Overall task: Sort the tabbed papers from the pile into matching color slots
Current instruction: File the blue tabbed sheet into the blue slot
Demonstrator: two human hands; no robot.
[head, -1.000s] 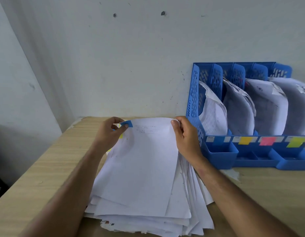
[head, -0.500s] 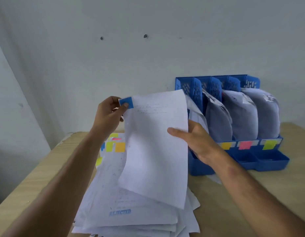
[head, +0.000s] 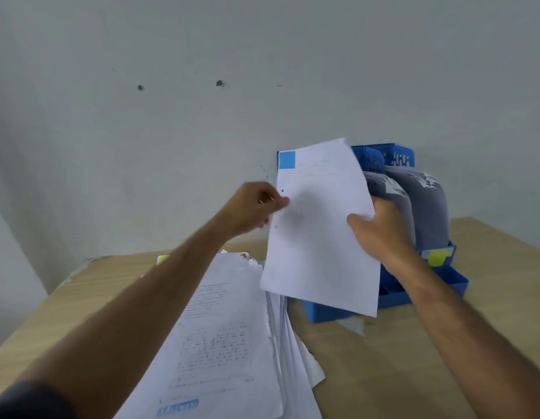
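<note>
Holding blue-tabbed sheet [head: 320,231] between left hand [head: 253,207] and right hand [head: 380,234], before organizer [head: 398,291].

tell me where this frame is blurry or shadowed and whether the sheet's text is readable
Head view: motion blur smears the left hand, the right hand and the held sheet, so its print is unreadable, though its blue tab shows clearly. A soft shadow falls across the sheet by the left grip. The pile is sharper, but its text is still too small to read.
</note>
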